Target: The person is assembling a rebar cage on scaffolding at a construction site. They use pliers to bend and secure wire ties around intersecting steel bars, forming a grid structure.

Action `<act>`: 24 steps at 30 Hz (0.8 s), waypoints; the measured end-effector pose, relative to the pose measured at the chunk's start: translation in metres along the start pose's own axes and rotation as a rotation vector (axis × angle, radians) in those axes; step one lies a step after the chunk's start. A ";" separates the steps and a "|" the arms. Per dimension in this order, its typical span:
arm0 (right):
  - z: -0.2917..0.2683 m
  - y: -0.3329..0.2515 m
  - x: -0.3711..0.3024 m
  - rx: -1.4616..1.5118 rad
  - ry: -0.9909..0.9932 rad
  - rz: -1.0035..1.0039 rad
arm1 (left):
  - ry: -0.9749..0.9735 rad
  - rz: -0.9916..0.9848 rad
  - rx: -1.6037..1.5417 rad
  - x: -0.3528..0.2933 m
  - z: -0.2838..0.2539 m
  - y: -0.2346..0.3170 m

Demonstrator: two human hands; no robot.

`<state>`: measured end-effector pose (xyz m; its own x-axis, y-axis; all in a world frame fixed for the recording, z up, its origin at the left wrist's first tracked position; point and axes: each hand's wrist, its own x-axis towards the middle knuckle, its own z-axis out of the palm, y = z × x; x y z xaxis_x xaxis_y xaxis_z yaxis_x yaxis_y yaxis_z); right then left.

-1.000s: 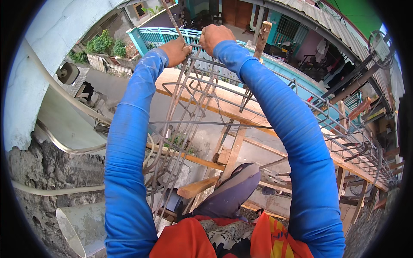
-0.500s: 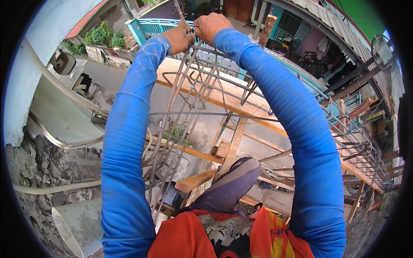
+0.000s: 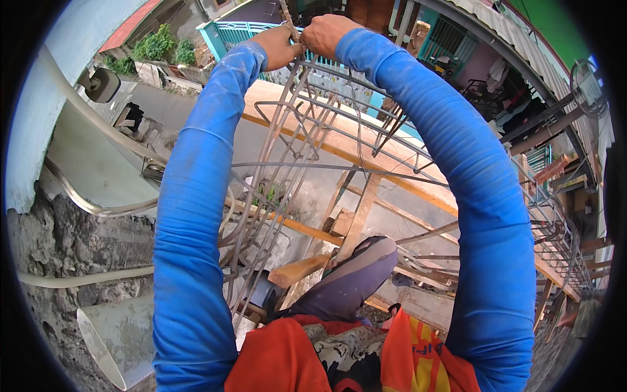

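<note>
head view: both arms in blue sleeves reach up and away from the body to the top of a rebar cage (image 3: 294, 150), a tall column of rusty long bars ringed by bent stirrups that rises from near the knee (image 3: 356, 274) to the hands. the left hand (image 3: 277, 47) is curled around one of the upper bars, fingers closed on it; the right hand (image 3: 326, 34) is clenched just beside it, knuckles up, and seems to pinch something thin where the bars meet, though whether that is tie wire or a small tool is too hidden to tell. the two hands are almost touching. behind the cage a wooden plank (image 3: 339, 140) runs across, with a timber post (image 3: 356, 219) under it, a street and a turquoise fence (image 3: 238, 32) far below, and a rough grey wall (image 3: 72, 242) on the left. as a judgement, the cage will handle as stiff and heavy overall, yet springy along its length, so the top will likely sway if pushed; the bars look rough and rusty, giving good grip but scraping bare skin. the best hold seems to be on a long bar right next to a stirrup crossing, where the joint stops the hand sliding; the thin stirrups alone would probably flex.
</note>
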<state>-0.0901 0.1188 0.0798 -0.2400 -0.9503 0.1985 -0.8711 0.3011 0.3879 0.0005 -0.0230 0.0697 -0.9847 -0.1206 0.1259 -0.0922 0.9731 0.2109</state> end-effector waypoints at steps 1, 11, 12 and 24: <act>-0.001 0.001 0.002 -0.001 -0.048 -0.016 | 0.031 -0.003 -0.016 -0.003 -0.001 0.002; -0.003 0.025 0.004 0.500 -0.339 -0.010 | -0.050 -0.021 -0.056 -0.003 -0.006 -0.001; -0.001 0.023 0.004 0.597 -0.312 0.111 | -0.015 0.002 -0.043 -0.001 -0.004 -0.001; 0.008 0.002 -0.016 0.690 0.002 0.314 | -0.121 -0.014 -0.169 -0.003 -0.005 -0.003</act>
<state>-0.0913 0.1337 0.0700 -0.5209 -0.8279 0.2082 -0.8325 0.4387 -0.3385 0.0040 -0.0266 0.0734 -0.9950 -0.0993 0.0068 -0.0896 0.9235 0.3731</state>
